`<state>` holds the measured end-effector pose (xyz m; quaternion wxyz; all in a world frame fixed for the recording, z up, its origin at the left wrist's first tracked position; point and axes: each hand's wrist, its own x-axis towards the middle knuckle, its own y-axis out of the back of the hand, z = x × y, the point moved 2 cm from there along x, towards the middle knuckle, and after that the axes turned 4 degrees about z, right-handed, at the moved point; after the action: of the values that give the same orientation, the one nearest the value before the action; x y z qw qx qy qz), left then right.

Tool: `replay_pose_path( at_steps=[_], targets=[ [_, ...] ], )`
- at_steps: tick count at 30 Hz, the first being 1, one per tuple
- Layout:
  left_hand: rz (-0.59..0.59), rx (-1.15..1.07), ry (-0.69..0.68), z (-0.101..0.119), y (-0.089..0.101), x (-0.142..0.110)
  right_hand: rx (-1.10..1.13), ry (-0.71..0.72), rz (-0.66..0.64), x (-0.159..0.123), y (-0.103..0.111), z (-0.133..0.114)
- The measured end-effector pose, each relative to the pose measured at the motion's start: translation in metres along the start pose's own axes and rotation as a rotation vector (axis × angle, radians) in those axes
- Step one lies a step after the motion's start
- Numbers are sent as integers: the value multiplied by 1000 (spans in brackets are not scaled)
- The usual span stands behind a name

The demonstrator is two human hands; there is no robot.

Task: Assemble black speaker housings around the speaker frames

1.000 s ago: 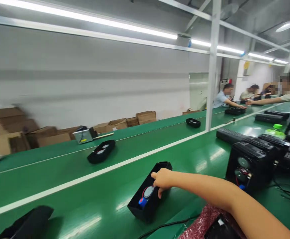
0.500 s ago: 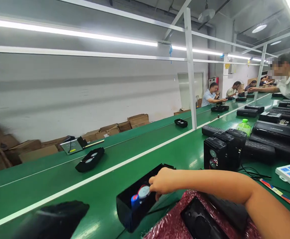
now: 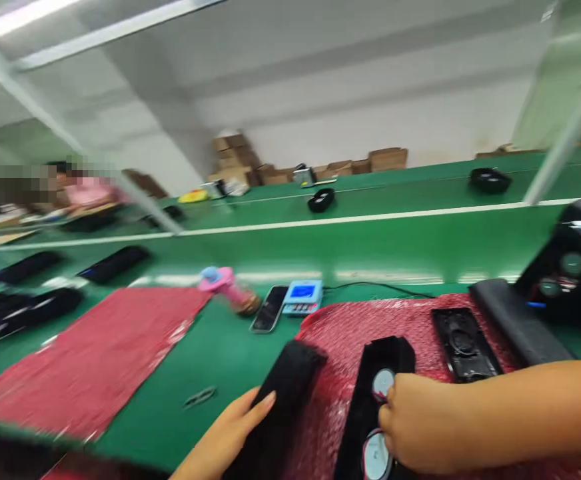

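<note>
My left hand point(image 3: 233, 427) wraps its thumb over a long black casing point(image 3: 290, 383), tilted at the edge of the red bubble wrap point(image 3: 365, 320). My right hand point(image 3: 423, 420) is closed at the side wall of an open black speaker housing point(image 3: 393, 350), its fingertips hidden inside. Within that housing are two round silver speaker backs, the upper speaker point(image 3: 383, 383) and the lower speaker point(image 3: 376, 457), with thin red wires. A flat black panel with a round ring point(image 3: 463, 343) lies on the wrap beyond my right hand.
Behind the wrap are a blue-and-white meter point(image 3: 303, 298), a phone point(image 3: 270, 309) and a blurred pink object point(image 3: 228, 287). Another red sheet point(image 3: 105, 347) lies left. Black speaker units point(image 3: 570, 273) stand right. A co-worker in pink point(image 3: 88, 192) sits far left.
The view has swung left. My right hand has brought the speaker housing from the green tabletop to over the red bubble wrap. My left hand has come into view on a black casing.
</note>
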<state>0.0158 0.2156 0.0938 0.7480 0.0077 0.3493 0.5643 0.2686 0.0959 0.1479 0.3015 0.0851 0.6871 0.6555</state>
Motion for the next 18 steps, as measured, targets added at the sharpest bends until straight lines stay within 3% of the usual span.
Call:
replay_pose_path(
  at_steps=[3, 9, 13, 18],
  targets=[
    [-133, -79, 33, -4, -1, -8, 4, 66, -24, 13, -2, 0],
    [-169, -66, 202, -3, -11, 21, 141, 40, -74, 31, -22, 6],
    [-137, -36, 230, -9, -14, 22, 270, -33, 118, 34, -41, 10],
    [-27, 52, 75, -7, -21, 15, 251, 6, 295, 40, -68, 8]
  ],
)
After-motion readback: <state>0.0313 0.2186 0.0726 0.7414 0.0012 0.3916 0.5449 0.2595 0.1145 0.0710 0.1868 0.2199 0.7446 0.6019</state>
